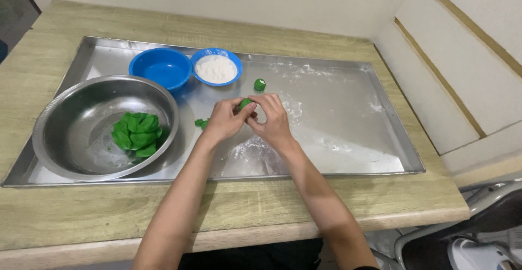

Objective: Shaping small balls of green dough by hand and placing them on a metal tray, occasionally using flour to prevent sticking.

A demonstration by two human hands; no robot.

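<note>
A small green dough piece is held between the fingertips of the left hand and the right hand, in the middle of the frame. Both hands are closed around it, with the fingers pinched in tight from each side. The hands are held just above a big metal tray dusted with white flour.

Just left of the left hand, tiny green bits are seen lying on the tray. A little above the hands, a small green ball is set down by itself.

At the left of the frame, a big lump of green dough is kept inside a shiny metal bowl. Toward the upper middle, an empty blue bowl is placed beside a blue bowl of white flour; the two are touching. The tray is laid on a wooden table.
</note>
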